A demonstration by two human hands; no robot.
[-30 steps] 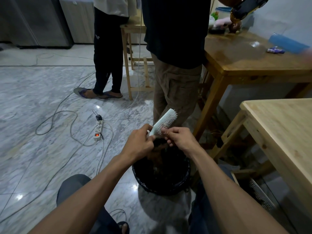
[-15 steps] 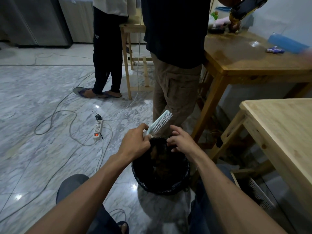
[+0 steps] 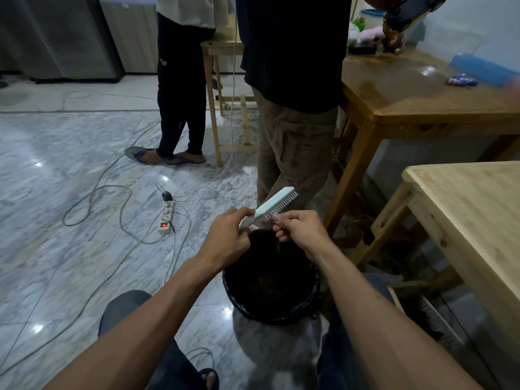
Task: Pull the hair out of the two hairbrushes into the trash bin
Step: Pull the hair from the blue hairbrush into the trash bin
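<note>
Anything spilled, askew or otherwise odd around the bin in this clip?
No spill shows around the black-lined trash bin. The one oddity: loose grey cables and a white power strip with its red switch lit sprawl over the marble floor just left of it.

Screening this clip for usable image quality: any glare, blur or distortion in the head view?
Head view: dim indoor light; bright glare spots on the marble floor and dark table; wide-angle bending toward the edges; motion blur on the blue object at far right; trash bin interior nearly black; hairbrush and both hands reasonably sharp.
</note>
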